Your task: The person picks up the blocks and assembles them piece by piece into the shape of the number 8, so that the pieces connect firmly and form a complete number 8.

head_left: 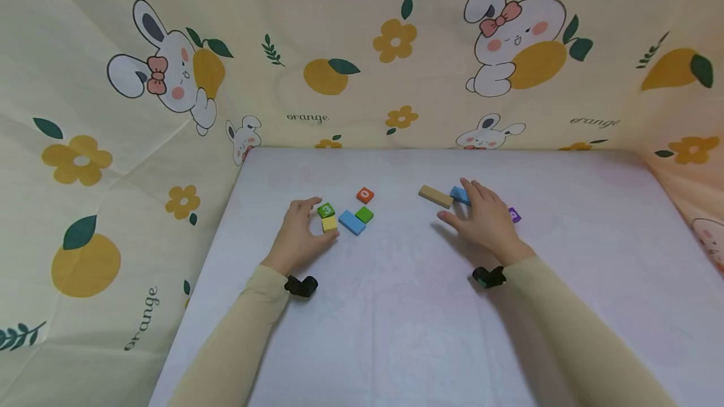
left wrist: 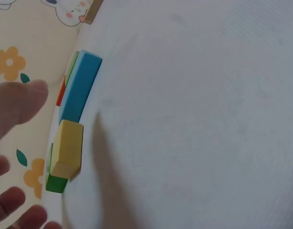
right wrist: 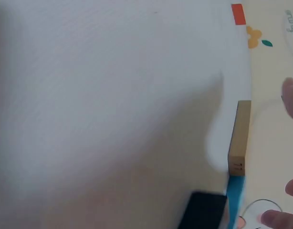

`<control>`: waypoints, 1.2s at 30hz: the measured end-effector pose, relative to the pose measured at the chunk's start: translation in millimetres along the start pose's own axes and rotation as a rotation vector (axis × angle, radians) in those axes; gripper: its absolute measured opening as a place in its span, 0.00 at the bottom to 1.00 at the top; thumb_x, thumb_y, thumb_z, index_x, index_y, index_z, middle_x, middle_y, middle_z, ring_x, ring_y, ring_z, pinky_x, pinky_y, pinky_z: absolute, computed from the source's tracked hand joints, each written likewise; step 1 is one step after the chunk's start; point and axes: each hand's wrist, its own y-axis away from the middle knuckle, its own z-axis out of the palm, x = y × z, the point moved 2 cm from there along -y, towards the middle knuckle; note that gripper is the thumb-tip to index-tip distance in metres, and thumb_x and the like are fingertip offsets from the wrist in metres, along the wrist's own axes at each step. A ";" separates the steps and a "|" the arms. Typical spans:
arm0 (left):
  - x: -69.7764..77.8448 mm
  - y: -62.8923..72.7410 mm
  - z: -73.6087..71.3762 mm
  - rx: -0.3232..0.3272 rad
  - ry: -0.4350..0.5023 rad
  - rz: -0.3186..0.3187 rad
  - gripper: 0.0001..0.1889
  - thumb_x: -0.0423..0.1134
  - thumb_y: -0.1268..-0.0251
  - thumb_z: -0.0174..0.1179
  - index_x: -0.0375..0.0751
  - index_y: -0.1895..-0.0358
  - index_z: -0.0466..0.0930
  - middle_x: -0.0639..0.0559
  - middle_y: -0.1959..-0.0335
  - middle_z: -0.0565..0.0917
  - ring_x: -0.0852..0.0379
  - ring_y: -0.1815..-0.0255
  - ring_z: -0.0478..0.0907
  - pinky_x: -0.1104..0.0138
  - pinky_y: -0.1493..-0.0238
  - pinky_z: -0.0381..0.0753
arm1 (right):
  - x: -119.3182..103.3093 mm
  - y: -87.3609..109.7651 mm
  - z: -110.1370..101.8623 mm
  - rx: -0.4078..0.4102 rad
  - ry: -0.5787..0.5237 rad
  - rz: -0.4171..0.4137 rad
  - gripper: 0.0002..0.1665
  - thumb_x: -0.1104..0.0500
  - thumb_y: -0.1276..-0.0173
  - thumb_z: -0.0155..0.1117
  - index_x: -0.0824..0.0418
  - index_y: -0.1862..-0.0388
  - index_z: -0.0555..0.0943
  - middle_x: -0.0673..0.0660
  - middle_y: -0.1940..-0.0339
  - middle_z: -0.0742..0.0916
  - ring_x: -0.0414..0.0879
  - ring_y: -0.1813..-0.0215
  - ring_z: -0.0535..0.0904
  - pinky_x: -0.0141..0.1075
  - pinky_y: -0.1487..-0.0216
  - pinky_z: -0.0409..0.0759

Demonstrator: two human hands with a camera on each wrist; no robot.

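Observation:
In the head view my left hand (head_left: 296,237) curves around a green block with a 3 (head_left: 325,210) and a yellow block (head_left: 329,224), thumb and fingers spread apart. The left wrist view shows its thumb (left wrist: 27,105) clear of the yellow block, which stands against a longer blue block (left wrist: 82,86). My right hand (head_left: 486,222) hovers with fingers spread over another blue block (head_left: 460,194), partly hidden. That block meets the end of a tan wooden block (head_left: 435,196). A purple block (head_left: 513,215) shows just beyond the hand's right side.
Beside the left-hand blocks lie a small green block (head_left: 364,214) and, farther back, an orange-red block with a 0 (head_left: 365,195). All rest on a white table (head_left: 384,319). A cloth printed with rabbits and oranges (head_left: 362,36) rises along the back and sides.

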 end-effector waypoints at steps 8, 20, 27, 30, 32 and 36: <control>-3.1 -2.7 1.7 -0.068 0.161 -0.070 0.31 0.53 0.46 0.71 0.47 0.41 0.71 0.49 0.54 0.70 0.52 0.54 0.68 0.59 0.55 0.72 | -1.5 -17.5 6.3 0.007 -0.119 0.058 0.53 0.31 0.43 0.66 0.56 0.26 0.63 0.69 0.31 0.67 0.69 0.34 0.59 0.65 0.39 0.60; -11.1 -8.0 10.7 -0.084 0.211 -0.097 0.22 0.47 0.43 0.70 0.47 0.47 0.77 0.51 0.57 0.76 0.53 0.56 0.68 0.61 0.56 0.68 | 2.0 -31.6 15.6 -0.008 -0.136 0.096 0.35 0.38 0.40 0.69 0.56 0.39 0.78 0.69 0.42 0.73 0.66 0.43 0.63 0.61 0.43 0.56; -10.7 -9.8 13.4 -0.074 0.185 -0.080 0.20 0.46 0.42 0.70 0.48 0.47 0.77 0.53 0.57 0.75 0.54 0.57 0.68 0.62 0.57 0.67 | 4.5 -33.3 16.5 0.008 -0.128 0.119 0.32 0.39 0.39 0.68 0.56 0.43 0.80 0.67 0.45 0.72 0.64 0.45 0.62 0.60 0.43 0.53; -11.9 -10.3 13.4 -0.083 0.198 -0.073 0.20 0.45 0.42 0.70 0.48 0.47 0.77 0.52 0.56 0.75 0.54 0.56 0.68 0.62 0.56 0.67 | 3.3 -33.1 16.7 0.020 -0.122 0.122 0.30 0.40 0.39 0.68 0.57 0.44 0.81 0.67 0.45 0.72 0.64 0.45 0.62 0.60 0.43 0.53; -12.3 -10.1 13.0 -0.090 0.209 -0.072 0.19 0.44 0.42 0.70 0.48 0.48 0.77 0.52 0.56 0.75 0.53 0.56 0.68 0.62 0.55 0.68 | 2.0 -32.7 17.0 0.025 -0.121 0.122 0.29 0.40 0.38 0.68 0.57 0.45 0.82 0.67 0.46 0.72 0.64 0.45 0.62 0.59 0.44 0.54; -13.4 -9.1 12.6 -0.099 0.219 -0.076 0.19 0.43 0.42 0.70 0.47 0.48 0.77 0.51 0.55 0.75 0.53 0.55 0.68 0.61 0.55 0.68 | 0.5 -33.3 18.4 0.025 -0.118 0.117 0.27 0.42 0.37 0.68 0.58 0.46 0.82 0.67 0.45 0.72 0.64 0.45 0.62 0.60 0.43 0.53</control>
